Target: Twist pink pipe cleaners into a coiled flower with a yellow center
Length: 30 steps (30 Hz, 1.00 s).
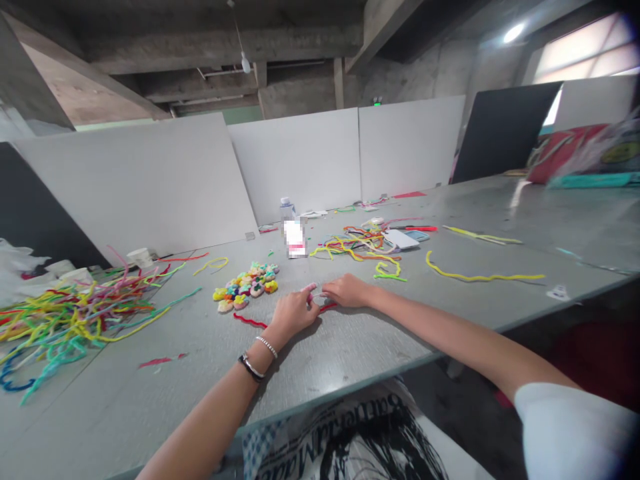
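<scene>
Near the front of the grey table, my left hand [294, 311] is closed, its thumb and fingers pinching a small pink and white fuzzy piece [312, 288], perhaps bent pipe cleaner. My right hand [349, 291] is beside it, fingers bent and together at the same piece's pale end; its fingertips are partly hidden. A red pipe cleaner [250, 321] lies on the table and passes behind my left hand. A red length shows again by my right fingertips. Just beyond my left hand sits a cluster of small multicoloured flower-like pieces [246, 288].
A large heap of pipe cleaners [90, 310] lies at the left. Another tangle [355, 243] lies beyond my hands, with a white card [401, 239] beside it. A bottle [287, 207] stands near the white partitions [300, 157]. One yellow pipe cleaner [480, 277] lies at right.
</scene>
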Each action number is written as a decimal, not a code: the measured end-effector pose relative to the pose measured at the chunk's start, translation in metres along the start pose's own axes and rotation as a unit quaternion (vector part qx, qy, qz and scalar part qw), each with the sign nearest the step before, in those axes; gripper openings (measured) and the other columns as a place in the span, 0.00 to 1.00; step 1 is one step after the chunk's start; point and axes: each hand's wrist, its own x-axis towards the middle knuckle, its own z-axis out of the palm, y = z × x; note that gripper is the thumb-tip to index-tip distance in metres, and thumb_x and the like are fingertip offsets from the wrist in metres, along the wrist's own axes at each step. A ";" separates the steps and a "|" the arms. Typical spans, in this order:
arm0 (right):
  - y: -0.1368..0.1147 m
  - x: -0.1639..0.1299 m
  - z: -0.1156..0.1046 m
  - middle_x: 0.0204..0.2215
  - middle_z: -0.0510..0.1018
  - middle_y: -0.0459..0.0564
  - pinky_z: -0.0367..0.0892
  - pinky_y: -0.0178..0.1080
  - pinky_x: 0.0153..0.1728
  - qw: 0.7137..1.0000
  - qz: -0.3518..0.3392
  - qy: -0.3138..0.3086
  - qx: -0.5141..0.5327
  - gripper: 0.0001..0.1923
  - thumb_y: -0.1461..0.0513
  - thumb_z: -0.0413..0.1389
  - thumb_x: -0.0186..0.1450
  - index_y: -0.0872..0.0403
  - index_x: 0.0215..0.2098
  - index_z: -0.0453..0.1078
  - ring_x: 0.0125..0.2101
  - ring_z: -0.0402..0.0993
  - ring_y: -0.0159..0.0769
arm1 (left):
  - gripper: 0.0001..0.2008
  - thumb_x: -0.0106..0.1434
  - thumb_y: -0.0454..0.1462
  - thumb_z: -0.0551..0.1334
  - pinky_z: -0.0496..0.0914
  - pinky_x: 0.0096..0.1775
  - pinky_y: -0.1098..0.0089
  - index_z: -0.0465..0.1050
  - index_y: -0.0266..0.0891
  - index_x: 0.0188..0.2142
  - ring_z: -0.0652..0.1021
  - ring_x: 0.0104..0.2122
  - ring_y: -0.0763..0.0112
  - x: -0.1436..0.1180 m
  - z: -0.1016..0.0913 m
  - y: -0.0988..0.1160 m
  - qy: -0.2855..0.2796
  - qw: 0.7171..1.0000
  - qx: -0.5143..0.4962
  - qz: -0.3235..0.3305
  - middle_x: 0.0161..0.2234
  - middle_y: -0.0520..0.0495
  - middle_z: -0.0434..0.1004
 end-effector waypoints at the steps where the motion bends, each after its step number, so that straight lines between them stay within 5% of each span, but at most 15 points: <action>1: 0.000 0.000 0.000 0.30 0.79 0.52 0.51 0.32 0.26 1.000 0.001 0.001 0.002 0.18 0.56 0.40 0.70 0.55 0.39 0.69 0.26 0.72 0.32 | 0.24 0.61 0.41 0.51 0.64 0.34 0.71 0.60 0.43 0.58 0.77 0.36 0.64 0.000 0.000 0.000 0.003 1.000 0.001 0.004 0.37 0.46 0.78; 10: 0.001 -0.001 -0.002 0.30 0.79 0.52 0.49 0.34 0.25 1.000 0.007 -0.008 -0.007 0.18 0.56 0.40 0.70 0.55 0.39 0.69 0.27 0.73 0.33 | 0.24 0.63 0.41 0.50 0.64 0.36 0.69 0.58 0.43 0.58 0.77 0.37 0.62 -0.003 -0.001 -0.003 0.003 0.999 0.024 0.041 0.40 0.45 0.77; 30: 0.001 0.000 -0.001 0.30 0.79 0.53 0.50 0.33 0.25 1.000 0.005 -0.012 -0.002 0.19 0.55 0.40 0.70 0.55 0.37 0.69 0.27 0.73 0.33 | 0.25 0.62 0.40 0.51 0.65 0.35 0.71 0.58 0.41 0.59 0.78 0.36 0.64 -0.002 -0.004 0.005 -0.011 1.000 0.013 0.002 0.36 0.45 0.78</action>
